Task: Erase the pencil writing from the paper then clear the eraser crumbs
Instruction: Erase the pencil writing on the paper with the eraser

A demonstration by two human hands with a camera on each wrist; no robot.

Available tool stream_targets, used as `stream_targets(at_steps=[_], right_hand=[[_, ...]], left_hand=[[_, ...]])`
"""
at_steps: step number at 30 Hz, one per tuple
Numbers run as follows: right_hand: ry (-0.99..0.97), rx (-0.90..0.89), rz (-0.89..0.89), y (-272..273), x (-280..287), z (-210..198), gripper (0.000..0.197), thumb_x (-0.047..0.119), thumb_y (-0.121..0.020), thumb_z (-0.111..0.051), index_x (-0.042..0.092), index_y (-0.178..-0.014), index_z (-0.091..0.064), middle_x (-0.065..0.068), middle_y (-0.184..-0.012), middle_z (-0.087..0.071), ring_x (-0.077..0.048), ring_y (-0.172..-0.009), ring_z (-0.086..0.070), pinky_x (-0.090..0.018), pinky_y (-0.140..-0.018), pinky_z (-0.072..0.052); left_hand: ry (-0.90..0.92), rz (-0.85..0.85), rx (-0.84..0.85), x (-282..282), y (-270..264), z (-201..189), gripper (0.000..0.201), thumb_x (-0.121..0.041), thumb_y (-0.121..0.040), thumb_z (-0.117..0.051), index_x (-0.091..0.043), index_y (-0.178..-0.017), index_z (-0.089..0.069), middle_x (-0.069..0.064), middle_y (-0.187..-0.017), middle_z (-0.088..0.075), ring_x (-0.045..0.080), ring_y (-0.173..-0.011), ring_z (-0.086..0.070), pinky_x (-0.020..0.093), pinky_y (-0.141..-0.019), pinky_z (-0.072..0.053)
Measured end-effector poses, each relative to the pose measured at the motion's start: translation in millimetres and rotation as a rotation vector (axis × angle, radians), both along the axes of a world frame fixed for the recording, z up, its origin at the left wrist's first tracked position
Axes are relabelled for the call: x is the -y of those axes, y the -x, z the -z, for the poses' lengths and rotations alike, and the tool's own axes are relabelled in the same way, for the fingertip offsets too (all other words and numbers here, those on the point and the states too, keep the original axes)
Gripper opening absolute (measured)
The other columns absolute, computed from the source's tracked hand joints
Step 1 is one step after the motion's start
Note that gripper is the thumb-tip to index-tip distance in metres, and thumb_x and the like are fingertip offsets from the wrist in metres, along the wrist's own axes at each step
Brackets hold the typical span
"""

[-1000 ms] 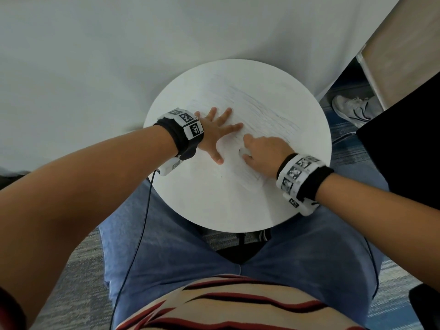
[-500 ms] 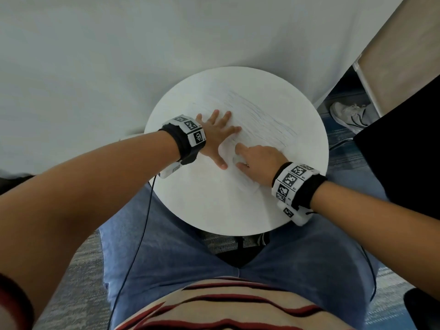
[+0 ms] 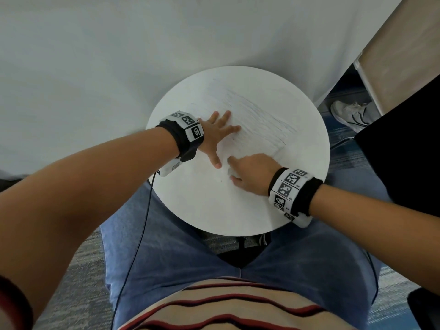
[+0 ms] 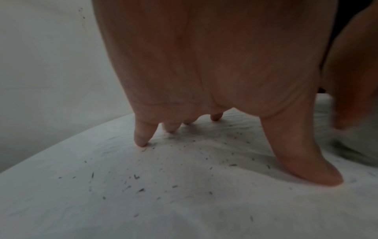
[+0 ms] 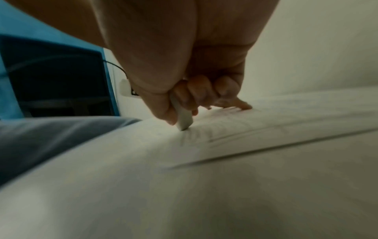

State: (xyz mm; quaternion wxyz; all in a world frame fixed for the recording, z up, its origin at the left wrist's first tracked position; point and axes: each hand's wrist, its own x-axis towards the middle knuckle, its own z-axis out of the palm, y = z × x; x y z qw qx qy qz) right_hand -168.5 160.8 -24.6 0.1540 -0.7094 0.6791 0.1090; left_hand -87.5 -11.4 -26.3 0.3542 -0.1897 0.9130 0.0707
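A white sheet of paper [image 3: 257,120] with faint pencil lines lies on the round white table [image 3: 209,210]. My left hand [image 3: 217,134] lies flat on the paper with fingers spread, pressing it down; its thumb [image 4: 302,155] touches the sheet. Dark eraser crumbs [image 4: 139,189] are scattered under and before that hand. My right hand [image 3: 250,173] pinches a small white eraser [image 5: 184,119] between thumb and curled fingers, with the eraser's tip on the paper near its front edge. In the head view the eraser [image 3: 231,172] shows only as a white bit.
The table stands against a white wall [image 3: 119,55], over my lap in blue jeans [image 3: 178,253]. A black cable [image 3: 142,210] hangs from the left wrist band. A white shoe [image 3: 352,115] and a dark block [image 3: 404,139] lie on the floor at the right.
My right hand with the eraser has slid a little toward me and to the left along the paper. The left hand stays pressed in place.
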Motion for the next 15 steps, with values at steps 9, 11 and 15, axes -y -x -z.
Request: stream_targets(at_steps=[9, 11, 15], right_hand=[[-0.001, -0.025, -0.024, 1, -3, -4, 0.029, 0.033, -0.100, -0.040, 0.013, -0.121, -0.040, 0.001, -0.075, -0.054, -0.022, -0.061, -0.052, -0.029, -0.051, -0.034], [-0.068, 0.059, 0.009, 7, 0, -8, 0.031, 0.039, -0.098, -0.041, 0.013, -0.116, -0.043, 0.002, -0.073, -0.050, -0.021, -0.064, -0.052, -0.030, -0.053, -0.037], [0.065, -0.068, 0.180, 28, 12, -6, 0.028, 0.035, -0.099, -0.038, 0.012, -0.116, -0.043, -0.007, -0.087, -0.062, -0.025, -0.066, -0.052, -0.032, -0.057, -0.039]], left_hand=[[0.006, 0.009, 0.011, -1, 0, -1, 0.134, -0.061, -0.070, -0.083, -0.037, -0.159, 0.014, 0.005, -0.163, 0.033, 0.037, -0.153, 0.018, 0.068, -0.118, -0.017], [0.003, 0.009, 0.016, -1, 0, 0, 0.134, -0.061, -0.071, -0.083, -0.037, -0.159, 0.014, 0.005, -0.163, 0.033, 0.037, -0.153, 0.019, 0.068, -0.118, -0.017], [-0.002, -0.003, 0.010, -1, 0, 0, 0.134, -0.059, -0.070, -0.084, -0.037, -0.159, 0.013, 0.005, -0.163, 0.033, 0.037, -0.153, 0.019, 0.069, -0.118, -0.017]])
